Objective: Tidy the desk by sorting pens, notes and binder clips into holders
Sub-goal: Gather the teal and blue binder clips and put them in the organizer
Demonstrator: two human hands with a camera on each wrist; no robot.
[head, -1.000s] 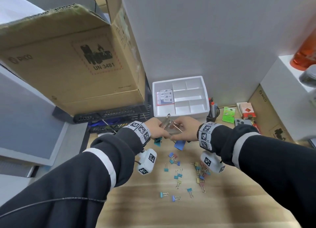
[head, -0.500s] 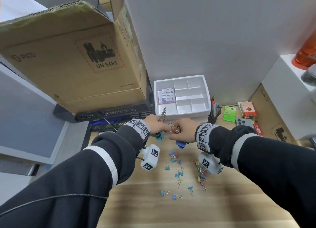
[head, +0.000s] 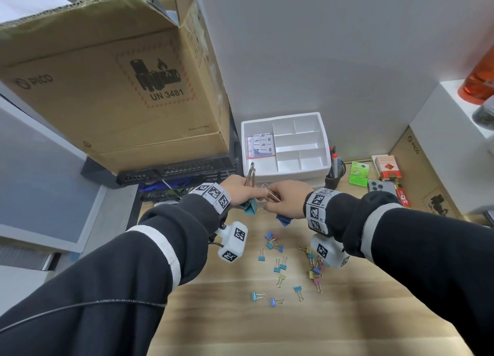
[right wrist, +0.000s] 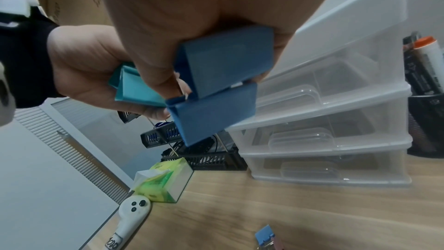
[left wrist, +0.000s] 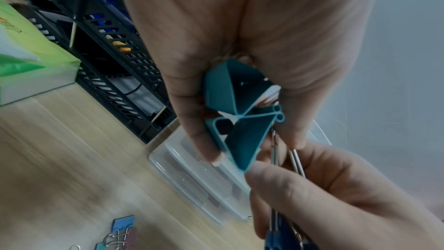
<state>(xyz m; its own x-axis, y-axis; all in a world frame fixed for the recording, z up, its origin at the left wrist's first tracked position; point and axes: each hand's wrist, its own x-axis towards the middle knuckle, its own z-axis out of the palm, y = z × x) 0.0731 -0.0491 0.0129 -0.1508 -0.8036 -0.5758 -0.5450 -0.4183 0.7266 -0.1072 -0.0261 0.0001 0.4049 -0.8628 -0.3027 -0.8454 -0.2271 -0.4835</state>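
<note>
- the left hand (head: 242, 191) and the right hand (head: 287, 199) meet above the back of the wooden desk (head: 347, 315), just in front of the white divided tray (head: 324, 142).
- the left hand's fingers curl round two large teal binder clips (left wrist: 236, 113). the right hand grips two large blue binder clips (right wrist: 216, 83) in the same way.
- the teal clips are triangular folded bodies, stacked one against the other. in the left wrist view their open ends face the camera.
- their silver wire handles (head: 251, 174) rise out of the top of the left fist, roughly upright and leaning toward the tray.
- the blue clips are flat-sided wedges, one stacked on the other. in the head view they hang below the right palm with their bodies pointing down at the desk.
- their wire handles (head: 270, 192) stick out toward the left hand, lying close to level.
- in the left wrist view the right hand's fingertips (left wrist: 266, 178) touch the edge of the lower teal clip.
- many small binder clips (head: 280, 267) in blue, yellow, pink and teal lie scattered on the desk below the hands, pointing every which way.
- the tray sits on top of a clear drawer unit (right wrist: 324, 140). a pad of notes (head: 261, 146) lies in its left compartment.
- a black pen cup (head: 334, 179) with markers stands just right of the drawers.
- a large cardboard box (head: 107, 88) sits to the left, on a black rack.
</note>
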